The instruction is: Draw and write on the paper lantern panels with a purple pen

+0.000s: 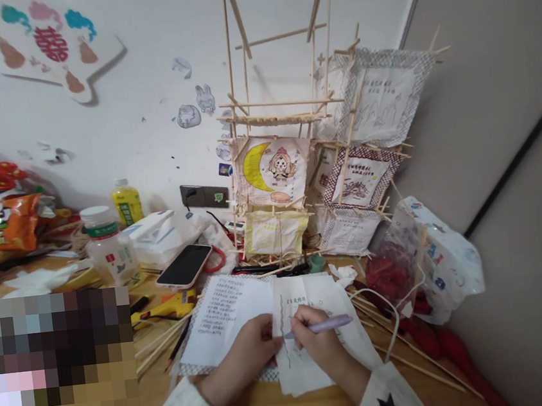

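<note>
A purple pen (333, 323) is gripped in my right hand (314, 337), its tip near the wavy line on the left side of a white drawing sheet (298, 368). That sheet carries a line of handwriting and faint drawn shapes. My left hand (254, 343) rests at the sheet's left edge, thumb and fingers together there; whether they pinch the paper is hidden. Under and beside it lies a sheet of handwritten text (220, 318), with a checked paper border (198, 367) showing beneath.
Stick frames with paper panels (272, 170) stand at the back. A phone (185, 265), yellow glue gun (170, 305) and bottle (110, 249) lie or stand left. Thin wooden sticks (428, 367), a white cord (392, 319) and plastic bags (444, 256) are right.
</note>
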### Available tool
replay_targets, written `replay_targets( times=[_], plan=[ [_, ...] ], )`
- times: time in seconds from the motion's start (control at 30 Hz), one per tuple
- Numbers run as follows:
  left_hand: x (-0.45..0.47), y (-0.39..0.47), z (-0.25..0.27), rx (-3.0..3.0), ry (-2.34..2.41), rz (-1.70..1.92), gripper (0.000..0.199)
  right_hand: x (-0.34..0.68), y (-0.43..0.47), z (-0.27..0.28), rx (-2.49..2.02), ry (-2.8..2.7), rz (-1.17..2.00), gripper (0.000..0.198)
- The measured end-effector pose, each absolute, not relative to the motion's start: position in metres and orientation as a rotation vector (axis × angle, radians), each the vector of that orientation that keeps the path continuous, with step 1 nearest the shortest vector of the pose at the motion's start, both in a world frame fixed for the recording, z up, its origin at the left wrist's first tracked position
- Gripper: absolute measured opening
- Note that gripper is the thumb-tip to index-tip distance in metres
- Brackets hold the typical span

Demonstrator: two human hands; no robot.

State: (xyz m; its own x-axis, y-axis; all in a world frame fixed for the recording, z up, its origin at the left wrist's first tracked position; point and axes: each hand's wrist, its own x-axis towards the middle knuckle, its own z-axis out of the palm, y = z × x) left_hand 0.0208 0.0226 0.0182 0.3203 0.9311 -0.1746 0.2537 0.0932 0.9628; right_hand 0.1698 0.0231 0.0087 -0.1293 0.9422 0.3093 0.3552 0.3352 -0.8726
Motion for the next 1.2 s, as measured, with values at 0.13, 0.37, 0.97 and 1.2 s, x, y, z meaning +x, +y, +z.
replay_targets(
  times=[0.13, 0.37, 0.97, 1.2],
  plan=[
    [0.0204, 0.0207, 0.0178, 1.43, 1.141, 0.673, 0.015, 0.1704, 0.0224, 0.0086, -1.154, -1.705, 0.76, 0.026],
    [0.0207, 0.0209, 0.0179, 1.427, 1.104, 0.664, 0.014, 0.1702, 0.0235, 0.0063, -1.15, -1.791, 0.61, 0.027],
    [0.0214, 0.0201, 0.0189, 1.416, 1.089, 0.663, 0.02, 0.1684, 0.0228, 0.0056, -1.154, -1.816, 0.541, 0.025],
    [0.021, 0.0195, 0.0198, 1.417, 1.085, 0.66, 0.021, 0.1684, 0.0228, 0.0067, -1.137, -1.821, 0.573, 0.024]
  ],
)
